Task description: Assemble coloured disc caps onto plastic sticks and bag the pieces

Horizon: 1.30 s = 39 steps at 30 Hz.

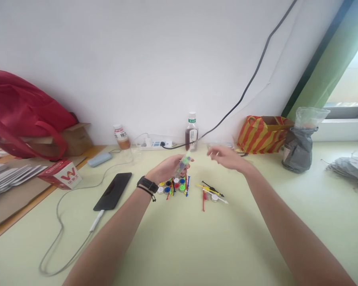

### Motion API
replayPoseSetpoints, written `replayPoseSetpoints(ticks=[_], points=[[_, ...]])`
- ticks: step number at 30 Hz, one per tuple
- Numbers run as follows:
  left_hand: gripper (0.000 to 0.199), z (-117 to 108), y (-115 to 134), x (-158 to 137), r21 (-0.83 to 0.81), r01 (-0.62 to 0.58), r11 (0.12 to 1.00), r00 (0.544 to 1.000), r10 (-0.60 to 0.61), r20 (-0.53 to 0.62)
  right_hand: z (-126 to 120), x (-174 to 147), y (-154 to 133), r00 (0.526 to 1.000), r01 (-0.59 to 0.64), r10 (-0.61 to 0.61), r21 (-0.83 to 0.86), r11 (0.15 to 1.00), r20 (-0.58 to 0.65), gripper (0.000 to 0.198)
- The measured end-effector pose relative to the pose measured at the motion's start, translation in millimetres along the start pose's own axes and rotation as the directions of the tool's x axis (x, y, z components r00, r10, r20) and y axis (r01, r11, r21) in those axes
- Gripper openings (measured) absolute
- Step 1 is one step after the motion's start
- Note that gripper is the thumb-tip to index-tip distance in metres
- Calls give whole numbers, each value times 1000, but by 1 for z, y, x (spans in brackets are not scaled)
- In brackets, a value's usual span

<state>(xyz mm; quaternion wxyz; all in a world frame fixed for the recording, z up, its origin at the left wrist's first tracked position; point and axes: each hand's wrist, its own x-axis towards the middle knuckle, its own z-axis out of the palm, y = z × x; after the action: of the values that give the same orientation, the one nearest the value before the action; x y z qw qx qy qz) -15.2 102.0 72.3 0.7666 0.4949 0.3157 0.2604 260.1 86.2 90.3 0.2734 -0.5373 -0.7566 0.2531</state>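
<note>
My left hand [166,169], with a black watch on the wrist, is closed around a small clear plastic bag [183,163] with green pieces showing inside. The bag tilts up and to the right over the table. Just right of it my right hand [225,157] hovers, fingers loosely bent and apart, with nothing visible in them. Under the left hand lies a cluster of small round coloured pieces [167,190] with several thin coloured arrows [188,186] beside them. Nearer the right hand is a loose pile of arrows [211,190] in yellow, black, white and red, with a white round piece [214,197].
A black phone [113,191] on a charging cable lies left. Along the wall stand two drink bottles [191,133] [121,137], a power strip [156,145], a striped bag [262,135] and a grey plastic bag [298,149]. A red-white box [61,174] sits far left.
</note>
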Motion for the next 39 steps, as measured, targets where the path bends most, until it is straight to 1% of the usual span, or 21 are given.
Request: replayPoseSetpoints(ticks=[1,2,3,4,6,8,11,14,16,19,21,22,23,25,26,27,28,30,33,36,39], points=[[29,-2,0,1,-19,-31,999,999,31,-43,4,1,4,986,9,-3,-38,999,168,23],[28,-3,-1,2,-27,-67,997,995,65,-72,10,1,7,948,28,-8,-59,998,317,25],[27,-5,-2,3,-23,-102,995,991,99,-91,16,2,8,901,44,-10,-68,997,433,28],[28,-6,-3,4,-5,-131,991,986,129,-101,22,2,9,861,56,-9,-78,995,509,31],[32,-8,-5,4,78,-163,984,979,171,-110,34,3,8,808,82,-6,-104,991,590,30],[36,-9,-5,3,209,-165,964,975,191,-110,44,5,6,782,105,-4,-126,986,623,22],[40,-11,-3,1,420,-161,893,967,228,-114,45,8,7,791,85,10,-127,988,611,17],[43,-13,-1,-1,560,-156,814,960,259,-110,30,7,10,846,18,47,-116,993,532,17],[42,-15,1,-2,610,-166,775,960,269,-82,12,4,11,901,-32,71,-98,995,429,15],[41,-15,3,-4,649,-191,736,955,293,-50,-17,-4,9,983,-72,77,-37,997,165,8],[40,-14,4,-5,673,-207,710,949,313,-39,-34,-10,4,996,-55,58,45,997,-72,9],[40,-13,5,-5,686,-213,696,946,322,-33,-40,-13,0,979,-9,29,96,995,-204,11],[39,-12,5,-6,697,-220,683,943,331,-27,-45,-15,-4,941,56,-3,148,987,-338,13],[39,-10,5,-6,710,-233,664,941,339,-9,-48,-18,-15,837,218,-64,224,950,-544,18],[39,-8,5,-7,712,-240,660,942,337,5,-47,-19,-21,791,289,-88,243,926,-605,20],[39,-6,5,-7,709,-248,660,943,333,20,-44,-19,-26,763,341,-109,253,906,-637,22],[40,-5,5,-7,703,-256,663,944,328,35,-40,-19,-31,751,371,-127,254,893,-648,22],[44,-2,5,-8,686,-269,676,945,322,53,-30,-19,-39,764,375,-150,243,895,-628,22],[50,-1,7,-10,658,-276,700,946,319,57,-19,-17,-43,784,335,-164,185,924,-599,17],[53,-2,8,-10,632,-286,721,944,326,55,-16,-15,-41,792,286,-160,128,950,-589,16],[54,-4,7,-8,620,-312,720,932,360,51,-18,-16,-39,827,226,-124,121,967,-548,14]])
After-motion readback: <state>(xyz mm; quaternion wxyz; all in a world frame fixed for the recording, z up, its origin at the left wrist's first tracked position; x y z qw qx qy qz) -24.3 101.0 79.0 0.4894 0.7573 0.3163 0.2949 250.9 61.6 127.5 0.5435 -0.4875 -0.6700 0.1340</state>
